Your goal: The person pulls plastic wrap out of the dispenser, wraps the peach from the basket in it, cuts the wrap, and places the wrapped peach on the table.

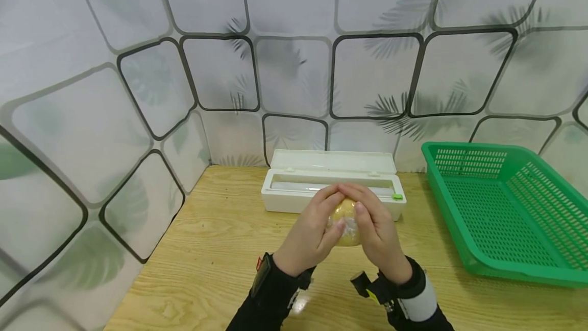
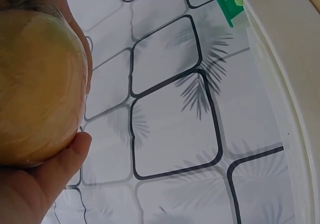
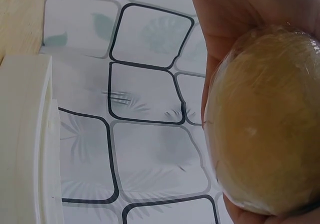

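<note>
Between both hands is a rounded yellow fruit (image 1: 347,241) wrapped in clear cling film, its plastic shiny and creased. My left hand (image 1: 314,229) holds it from the left, thumb bent in against the wrap. From the right my right hand (image 1: 376,231) grips it, and the fingertips of both hands meet over its top. The left wrist view shows the wrapped fruit (image 2: 40,89) close up against palm and thumb; in the right wrist view the fruit (image 3: 265,124) lies against the other palm. Behind the hands stands a white cling film dispenser (image 1: 285,203), lid raised.
The dispenser's lid (image 1: 333,160) leans back near the patterned wall covering (image 1: 294,75). A small green slider (image 1: 397,196) sits at its right end. To the right stands a green plastic basket (image 1: 459,239) on the wooden table (image 1: 206,249).
</note>
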A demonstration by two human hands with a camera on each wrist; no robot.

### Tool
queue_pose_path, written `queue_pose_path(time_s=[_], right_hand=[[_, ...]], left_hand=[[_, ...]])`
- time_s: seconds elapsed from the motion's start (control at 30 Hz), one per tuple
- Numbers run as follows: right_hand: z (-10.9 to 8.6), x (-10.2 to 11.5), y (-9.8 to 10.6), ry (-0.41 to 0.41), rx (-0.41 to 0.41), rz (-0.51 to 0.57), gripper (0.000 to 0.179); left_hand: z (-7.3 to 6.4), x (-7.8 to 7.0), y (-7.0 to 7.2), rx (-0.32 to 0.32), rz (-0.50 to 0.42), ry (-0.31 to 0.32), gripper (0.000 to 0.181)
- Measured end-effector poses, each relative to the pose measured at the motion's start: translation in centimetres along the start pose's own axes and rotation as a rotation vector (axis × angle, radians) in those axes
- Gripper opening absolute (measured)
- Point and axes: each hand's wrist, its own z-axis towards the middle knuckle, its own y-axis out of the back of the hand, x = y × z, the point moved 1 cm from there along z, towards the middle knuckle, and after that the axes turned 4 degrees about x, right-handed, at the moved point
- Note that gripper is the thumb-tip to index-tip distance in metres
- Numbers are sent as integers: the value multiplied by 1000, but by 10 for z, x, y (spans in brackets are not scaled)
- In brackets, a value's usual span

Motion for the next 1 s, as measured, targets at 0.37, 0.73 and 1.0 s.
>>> queue_pose_path(time_s=[0.37, 0.73, 1.0], right_hand=[[1, 1, -1, -3, -16, -23, 36], [0, 0, -2, -4, -32, -33, 35], [0, 0, -3, -15, -29, -37, 35]], left_hand=[[0, 2, -1, 7, 67, -22, 49], [0, 0, -1, 21, 102, -5, 48], [-1, 0, -2, 23, 119, 0, 46]])
